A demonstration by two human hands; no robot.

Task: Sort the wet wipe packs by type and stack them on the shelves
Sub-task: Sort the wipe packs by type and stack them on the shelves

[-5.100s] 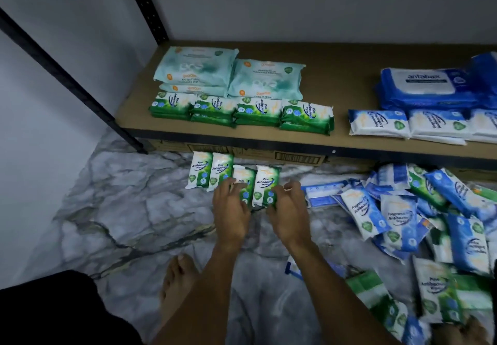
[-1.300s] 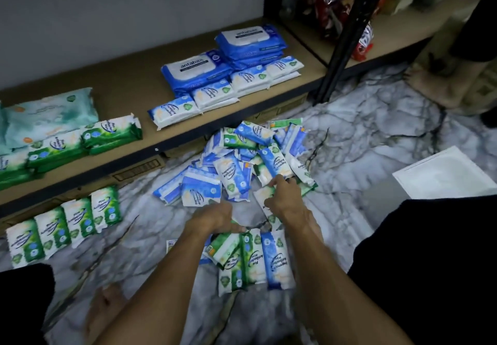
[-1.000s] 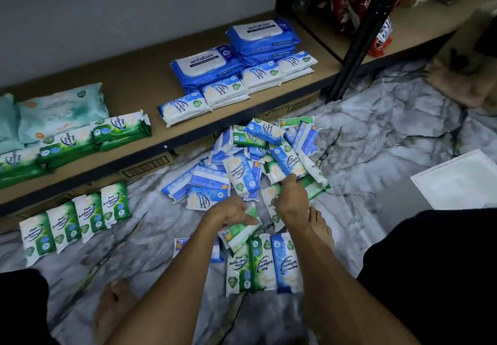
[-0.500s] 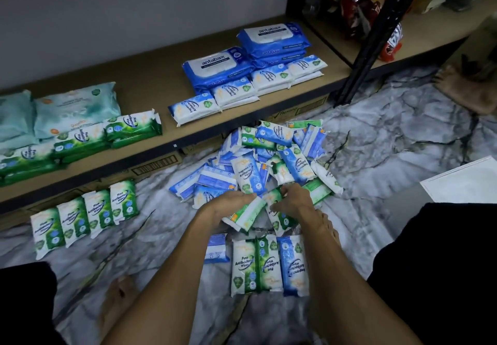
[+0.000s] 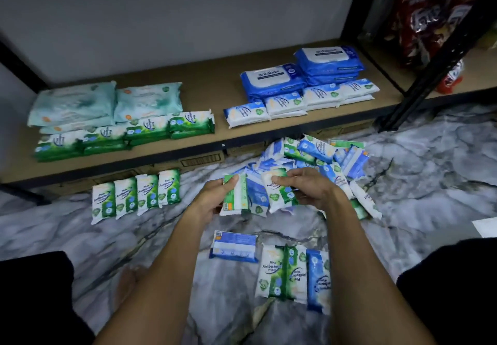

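My left hand (image 5: 215, 198) grips a small green wipe pack (image 5: 234, 196), held back side up above the floor. My right hand (image 5: 309, 187) grips another small green pack (image 5: 279, 192) beside it. Behind them a mixed pile of blue and green small packs (image 5: 322, 156) lies on the marble floor. A row of several green packs (image 5: 135, 195) lies at the left under the shelf edge. On the wooden shelf (image 5: 209, 140) sit teal large packs (image 5: 105, 102), green packs (image 5: 126, 135), blue large packs (image 5: 301, 73) and blue-white packs (image 5: 298, 101).
In front of me on the floor lie a blue pack face down (image 5: 233, 246), two green packs (image 5: 282, 273) and a blue pack (image 5: 318, 281). A black shelf post (image 5: 430, 65) stands at the right, with red snack bags (image 5: 430, 14) behind it. My knees frame the bottom corners.
Both hands have lifted a green pack each out of the pile's near edge and drawn them up and slightly left. The view has tilted up, showing more of the shelf.
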